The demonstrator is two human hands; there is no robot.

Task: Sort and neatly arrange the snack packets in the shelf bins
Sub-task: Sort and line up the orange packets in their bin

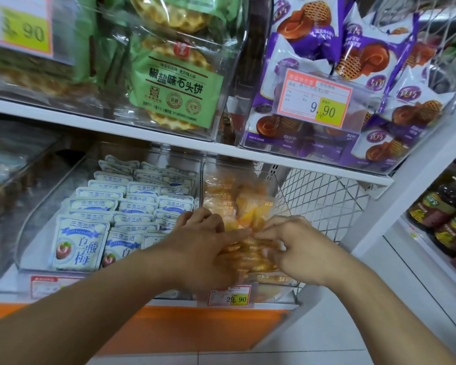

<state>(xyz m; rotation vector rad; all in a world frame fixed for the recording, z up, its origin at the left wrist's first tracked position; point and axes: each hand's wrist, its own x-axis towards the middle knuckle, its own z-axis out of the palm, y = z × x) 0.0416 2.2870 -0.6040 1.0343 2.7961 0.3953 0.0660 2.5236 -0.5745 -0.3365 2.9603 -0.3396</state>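
Several orange snack packets (244, 204) fill a clear bin (270, 169) on the lower shelf. My left hand (203, 243) reaches into the bin from the left, its fingers stretched over the front packets and the forefinger pointing right. My right hand (292, 246) comes in from the right with curled fingers pinching the top edge of a front orange packet. The fingertips of both hands almost meet over the packets. Left of this bin, a second clear bin (37, 214) holds tidy upright rows of white-and-blue plum packets (132, 204).
The upper shelf (169, 135) carries bins of green waffle-biscuit packs (174, 83) and purple pastry packs (353, 75), with price tags clipped on. A white wire mesh panel (319, 196) stands right of the orange bin. Jars (442, 214) sit on a neighbouring shelf at far right.
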